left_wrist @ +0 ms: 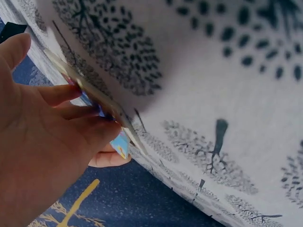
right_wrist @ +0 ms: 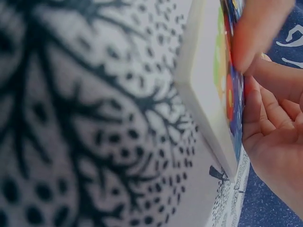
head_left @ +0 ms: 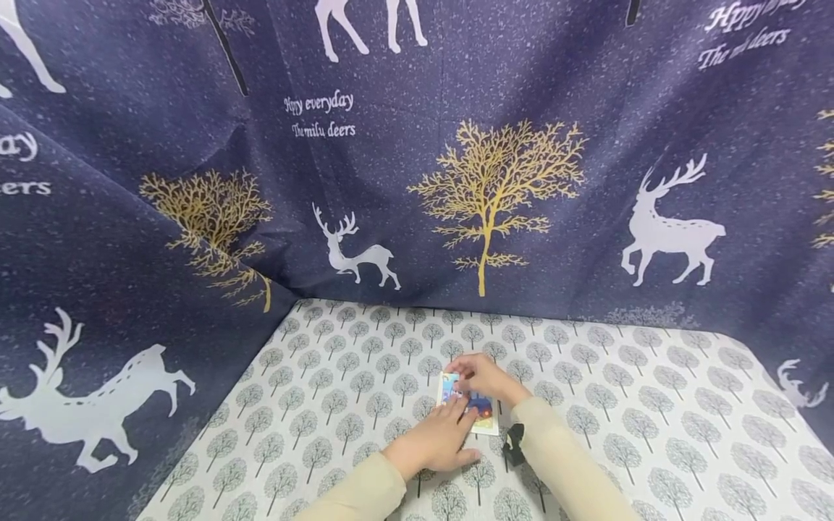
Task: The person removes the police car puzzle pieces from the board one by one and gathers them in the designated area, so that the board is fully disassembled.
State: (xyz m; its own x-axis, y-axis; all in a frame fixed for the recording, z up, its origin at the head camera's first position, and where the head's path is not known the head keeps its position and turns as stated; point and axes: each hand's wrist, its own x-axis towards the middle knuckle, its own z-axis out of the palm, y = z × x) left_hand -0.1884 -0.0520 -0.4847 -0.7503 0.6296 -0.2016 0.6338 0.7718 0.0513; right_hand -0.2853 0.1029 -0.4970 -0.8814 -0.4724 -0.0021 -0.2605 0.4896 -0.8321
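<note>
A small picture puzzle board (head_left: 486,428) with a thick white rim and a bright printed scene lies on the tree-patterned cloth. Across its face reaches my left hand (head_left: 438,440), fingers extended and fingertips resting on the picture. My right hand (head_left: 485,376) is bent over the board's far left corner. Between its thumb and fingers it pinches a light blue puzzle piece (left_wrist: 121,144), which stands out from the board in the left wrist view. In the right wrist view, red, green and blue parts of the picture (right_wrist: 230,97) show beside the fingers, which hide the rest.
White cloth (head_left: 365,369) printed with grey trees covers the table. A dark blue curtain (head_left: 404,181) with white deer and gold trees hangs behind it and along the left. At my right sleeve is a black strap-like thing (head_left: 513,445).
</note>
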